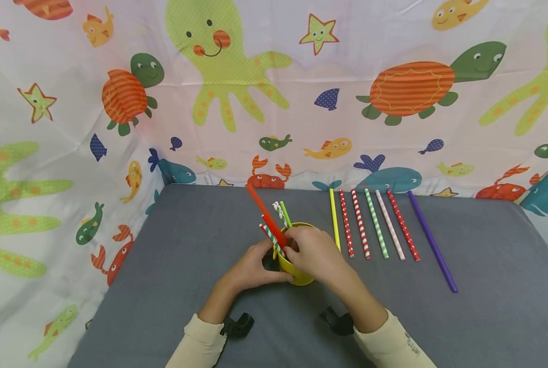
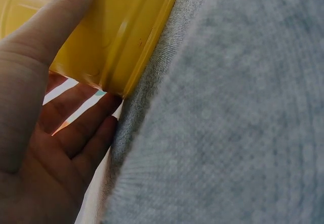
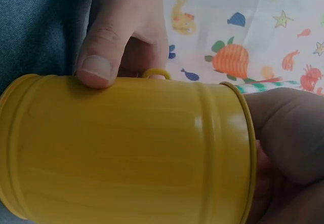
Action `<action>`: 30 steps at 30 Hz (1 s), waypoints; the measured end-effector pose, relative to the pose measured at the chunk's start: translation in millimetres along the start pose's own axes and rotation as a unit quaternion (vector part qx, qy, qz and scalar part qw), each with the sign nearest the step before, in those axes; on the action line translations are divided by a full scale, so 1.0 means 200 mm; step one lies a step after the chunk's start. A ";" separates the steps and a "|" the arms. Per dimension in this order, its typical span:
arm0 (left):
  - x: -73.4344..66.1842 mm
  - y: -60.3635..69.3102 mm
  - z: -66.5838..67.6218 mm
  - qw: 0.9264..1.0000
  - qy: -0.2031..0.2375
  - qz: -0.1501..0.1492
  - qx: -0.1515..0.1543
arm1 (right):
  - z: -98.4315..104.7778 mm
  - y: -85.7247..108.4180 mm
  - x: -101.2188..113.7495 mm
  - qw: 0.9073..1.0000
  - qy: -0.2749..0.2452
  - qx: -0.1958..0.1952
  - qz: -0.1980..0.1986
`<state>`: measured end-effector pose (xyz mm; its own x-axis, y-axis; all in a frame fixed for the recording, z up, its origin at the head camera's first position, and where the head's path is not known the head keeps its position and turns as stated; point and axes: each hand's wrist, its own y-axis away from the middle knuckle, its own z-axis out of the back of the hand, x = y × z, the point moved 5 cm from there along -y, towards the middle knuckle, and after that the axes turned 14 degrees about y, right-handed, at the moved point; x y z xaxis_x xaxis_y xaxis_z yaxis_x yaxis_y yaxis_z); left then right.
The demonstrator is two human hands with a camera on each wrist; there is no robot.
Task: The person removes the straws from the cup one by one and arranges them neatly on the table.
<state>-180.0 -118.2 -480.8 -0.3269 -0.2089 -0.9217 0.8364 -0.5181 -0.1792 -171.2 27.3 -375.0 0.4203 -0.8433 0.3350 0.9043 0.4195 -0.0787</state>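
A yellow metal bucket (image 1: 296,271) stands upright on the table, with several drinking straws leaning out of its mouth to the left. Among them are a thick red straw (image 1: 260,201), a green-and-white striped one (image 1: 272,236) and a plain light green one (image 1: 286,212). My left hand (image 1: 254,269) holds the bucket low on its left side, thumb in front and fingers behind, as the left wrist view shows. Over the rim, my right hand (image 1: 314,251) has its thumb and fingers curled at the straws, seeming to pinch them; its fingertips are partly hidden.
Right of the bucket lies a row of straws: a yellow one (image 1: 334,217), several patterned ones such as a red-and-white striped straw (image 1: 360,225), and a thick purple straw (image 1: 432,241). Behind the grey tabletop (image 1: 173,245) hangs a sea-animal cloth (image 1: 274,102).
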 end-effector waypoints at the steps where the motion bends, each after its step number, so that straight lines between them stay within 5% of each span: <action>1: 0.00 0.00 0.00 1.000 0.002 0.000 0.000 | -0.01 0.00 0.00 1.000 0.007 0.008 0.000; 15: 0.00 0.00 0.00 1.000 0.000 0.007 -0.001 | 0.00 -0.01 0.00 1.000 0.016 0.020 0.019; 22: 0.00 0.00 0.00 1.000 0.001 0.004 0.000 | 0.01 0.01 -0.01 0.998 0.007 0.005 0.065; 30: -0.01 0.01 0.00 1.000 0.000 0.005 0.004 | 0.05 0.06 -0.02 0.994 -0.046 -0.025 0.095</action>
<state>-178.6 -118.9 -478.5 -0.3175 -0.2139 -0.9238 0.8361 -0.5227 -0.1663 -163.1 37.8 -367.9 0.5771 -0.7153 0.3940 0.8130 0.5487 -0.1947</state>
